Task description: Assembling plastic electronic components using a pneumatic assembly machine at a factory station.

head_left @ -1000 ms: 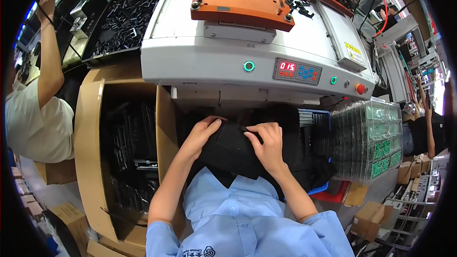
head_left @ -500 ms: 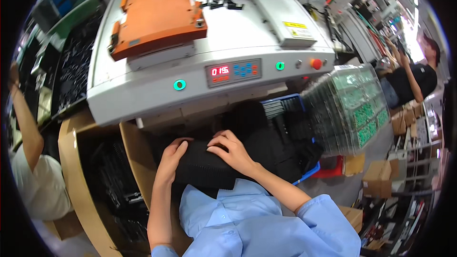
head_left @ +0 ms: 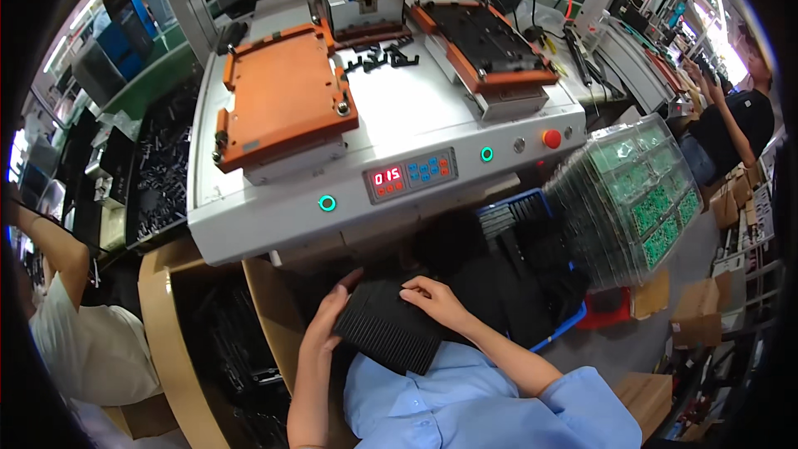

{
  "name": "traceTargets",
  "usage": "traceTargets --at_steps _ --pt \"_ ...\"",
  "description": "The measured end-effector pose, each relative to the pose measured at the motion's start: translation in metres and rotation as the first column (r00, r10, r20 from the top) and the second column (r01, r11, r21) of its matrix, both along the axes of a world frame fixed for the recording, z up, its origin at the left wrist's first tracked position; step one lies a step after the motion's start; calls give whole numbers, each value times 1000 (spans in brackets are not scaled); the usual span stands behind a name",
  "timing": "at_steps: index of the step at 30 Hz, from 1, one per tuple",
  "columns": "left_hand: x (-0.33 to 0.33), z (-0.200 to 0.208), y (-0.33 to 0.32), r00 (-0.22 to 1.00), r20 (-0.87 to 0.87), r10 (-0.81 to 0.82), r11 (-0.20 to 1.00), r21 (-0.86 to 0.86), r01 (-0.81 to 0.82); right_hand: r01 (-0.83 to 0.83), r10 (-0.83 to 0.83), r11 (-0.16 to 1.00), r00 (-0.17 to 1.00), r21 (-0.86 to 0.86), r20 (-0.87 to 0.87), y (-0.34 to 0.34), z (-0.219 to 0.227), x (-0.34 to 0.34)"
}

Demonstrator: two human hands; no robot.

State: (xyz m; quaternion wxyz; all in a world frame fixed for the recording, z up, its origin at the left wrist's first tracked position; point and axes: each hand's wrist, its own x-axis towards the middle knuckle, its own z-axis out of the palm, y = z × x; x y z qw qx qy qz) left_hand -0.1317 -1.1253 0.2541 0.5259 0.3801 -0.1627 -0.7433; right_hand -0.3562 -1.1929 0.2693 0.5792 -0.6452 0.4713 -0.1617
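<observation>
A ribbed black block [head_left: 389, 328], its front face lined with parallel ridges, is tilted above my lap. Whether it is one piece or a stack of thin pieces I cannot tell. My left hand [head_left: 331, 316] grips its left side, thumb along the edge and the other fingers partly hidden. On its upper right part, my right hand [head_left: 438, 303] has its fingers bent and drawn together against the block. Any small thing between those fingertips is hidden.
Ahead stands a white machine [head_left: 283, 229] with a left orange fixture [head_left: 287, 100] and a right orange fixture [head_left: 490, 41] carrying a black panel. A blue crate [head_left: 555, 337] and stacked clear trays [head_left: 632, 158] are right; a cardboard box [head_left: 158, 324] is left. Two people are nearby.
The right orange fixture with its black panel has come forward on the machine. The ribbed block is more tilted, with its ridged face showing. My head view has shifted.
</observation>
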Motion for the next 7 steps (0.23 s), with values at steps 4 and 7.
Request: traceTargets --at_steps 4,7 --pt "-10 -3 17 879 -420 224 975 91 -205 175 -228 962 936 208 268 2 -11 10" --pt "-13 -15 23 884 -431 182 982 29 -188 368 -418 904 871 219 260 -4 -9 19"
